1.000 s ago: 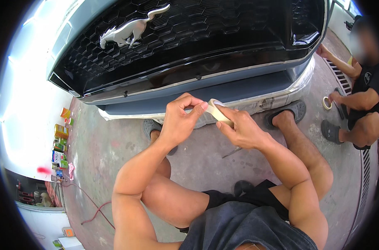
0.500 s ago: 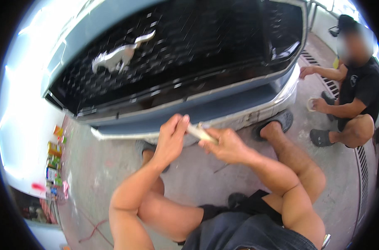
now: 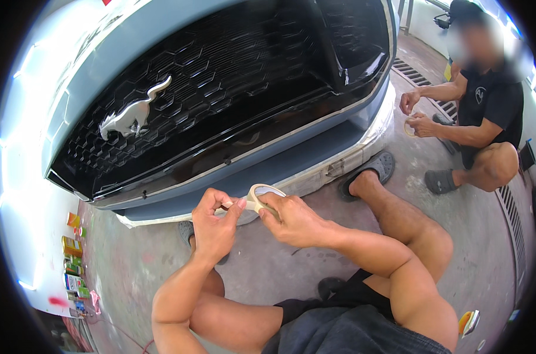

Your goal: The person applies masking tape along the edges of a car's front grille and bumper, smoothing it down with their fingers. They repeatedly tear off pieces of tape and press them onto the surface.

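Note:
My right hand point(image 3: 296, 219) grips a roll of cream masking tape point(image 3: 253, 193), its fingers around the ring. Fingertips of my left hand point(image 3: 213, 227) pinch the tape's loose end just left of the roll, and a short strip runs between the two hands. Both hands are in front of a car's front bumper point(image 3: 274, 171), apart from it. The bumper is grey-blue, with a glossy black honeycomb grille point(image 3: 232, 88) bearing a silver horse-shaped emblem point(image 3: 133, 117). Pale tape and covering point(image 3: 353, 158) line its lower edge.
To the right a co-worker point(image 3: 492, 106) crouches, holding another tape roll point(image 3: 409, 127). Floor drain grates point(image 3: 511, 215) run on that side. Several cans and bottles point(image 3: 73, 246) stand along the left wall. A yellow-and-white item point(image 3: 468, 323) lies at lower right.
My hands have moved slightly left and down, and the roll has turned so its ring opening shows. The view has shifted. The co-worker's hands have come together near their roll.

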A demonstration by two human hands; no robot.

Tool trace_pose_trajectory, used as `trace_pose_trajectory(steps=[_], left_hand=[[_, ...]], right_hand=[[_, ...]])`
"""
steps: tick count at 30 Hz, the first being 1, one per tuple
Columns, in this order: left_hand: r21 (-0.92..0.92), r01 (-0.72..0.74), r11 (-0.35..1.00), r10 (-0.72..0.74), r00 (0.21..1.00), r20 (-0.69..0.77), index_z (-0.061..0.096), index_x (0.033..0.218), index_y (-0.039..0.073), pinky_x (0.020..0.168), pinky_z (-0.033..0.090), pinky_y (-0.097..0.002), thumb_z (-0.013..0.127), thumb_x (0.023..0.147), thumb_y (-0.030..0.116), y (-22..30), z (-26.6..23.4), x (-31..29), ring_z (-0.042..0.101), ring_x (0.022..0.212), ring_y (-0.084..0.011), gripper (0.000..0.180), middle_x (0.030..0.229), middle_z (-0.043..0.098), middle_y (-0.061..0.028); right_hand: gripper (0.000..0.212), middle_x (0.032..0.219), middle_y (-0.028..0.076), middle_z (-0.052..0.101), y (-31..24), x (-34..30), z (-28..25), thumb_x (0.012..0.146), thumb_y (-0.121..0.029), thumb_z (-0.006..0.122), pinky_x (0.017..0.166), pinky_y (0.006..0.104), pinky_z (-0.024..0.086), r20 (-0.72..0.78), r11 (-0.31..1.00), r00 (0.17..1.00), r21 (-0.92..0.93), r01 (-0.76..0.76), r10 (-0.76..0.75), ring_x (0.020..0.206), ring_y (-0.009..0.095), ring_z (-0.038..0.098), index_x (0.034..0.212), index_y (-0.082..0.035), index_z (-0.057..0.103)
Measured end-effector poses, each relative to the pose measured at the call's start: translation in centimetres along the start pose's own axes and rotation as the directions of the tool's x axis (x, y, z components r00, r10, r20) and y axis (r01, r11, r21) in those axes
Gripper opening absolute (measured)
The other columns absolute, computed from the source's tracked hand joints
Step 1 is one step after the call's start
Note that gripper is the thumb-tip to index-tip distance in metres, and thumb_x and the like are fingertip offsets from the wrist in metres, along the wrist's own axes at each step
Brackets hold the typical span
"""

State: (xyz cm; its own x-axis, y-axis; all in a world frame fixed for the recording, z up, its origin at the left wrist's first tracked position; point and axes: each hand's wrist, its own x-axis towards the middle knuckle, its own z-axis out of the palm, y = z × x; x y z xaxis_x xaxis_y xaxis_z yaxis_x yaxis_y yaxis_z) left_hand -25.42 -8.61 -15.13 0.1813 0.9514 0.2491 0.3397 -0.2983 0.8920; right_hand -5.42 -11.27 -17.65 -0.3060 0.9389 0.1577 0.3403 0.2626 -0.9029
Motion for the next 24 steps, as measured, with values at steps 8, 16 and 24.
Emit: trace_pose_trajectory(steps=[8, 16, 24], left_hand=[[-0.292, -0.059, 0.954, 0.072, 0.997, 0.033, 0.049, 0.096, 0.004, 0.084, 0.056, -0.03, 0.077, 0.086, -0.008, 0.6, 1.1, 0.1, 0.069, 0.091, -0.0152, 0.033, 0.095, 0.07, -0.0118], [-0.091, -0.308, 0.947, 0.305, 0.951, -0.045, 0.047, 0.091, 0.005, 0.078, 0.057, -0.0301, 0.076, 0.083, -0.014, 0.2, 1.3, -1.1, 0.068, 0.088, -0.0147, 0.035, 0.091, 0.066, -0.0106], [0.202, -0.7, 0.685, 0.715, 0.699, -0.007, 0.049, 0.084, 0.004, 0.073, 0.059, -0.0305, 0.078, 0.08, -0.016, 4.8, 2.5, 3.7, 0.07, 0.079, -0.0179, 0.035, 0.085, 0.067, -0.0126]], right_hand=[[0.055, 0.081, 0.02, 0.071, 0.8, -0.6, 1.1, 0.099, -0.011, 0.058, 0.066, 0.0411, 0.051, -0.136, 0.988, 0.987, 0.116, 0.105, -0.089, 0.066, 0.035, 0.067, 0.144, -0.003, 0.028], [0.041, 0.073, 0.025, 0.067, -0.6, -0.8, -0.2, 0.097, -0.017, 0.063, 0.062, 0.0452, 0.051, -0.069, 0.983, 0.997, 0.179, 0.034, -0.022, 0.065, 0.04, 0.068, 0.133, 0.001, 0.053], [0.031, 0.067, 0.01, 0.069, -5.0, 0.2, -5.9, 0.099, -0.018, 0.066, 0.058, 0.0272, 0.051, -0.109, 0.945, 0.989, 0.322, -0.06, 0.1, 0.063, 0.011, 0.068, 0.12, 0.005, 0.069]])
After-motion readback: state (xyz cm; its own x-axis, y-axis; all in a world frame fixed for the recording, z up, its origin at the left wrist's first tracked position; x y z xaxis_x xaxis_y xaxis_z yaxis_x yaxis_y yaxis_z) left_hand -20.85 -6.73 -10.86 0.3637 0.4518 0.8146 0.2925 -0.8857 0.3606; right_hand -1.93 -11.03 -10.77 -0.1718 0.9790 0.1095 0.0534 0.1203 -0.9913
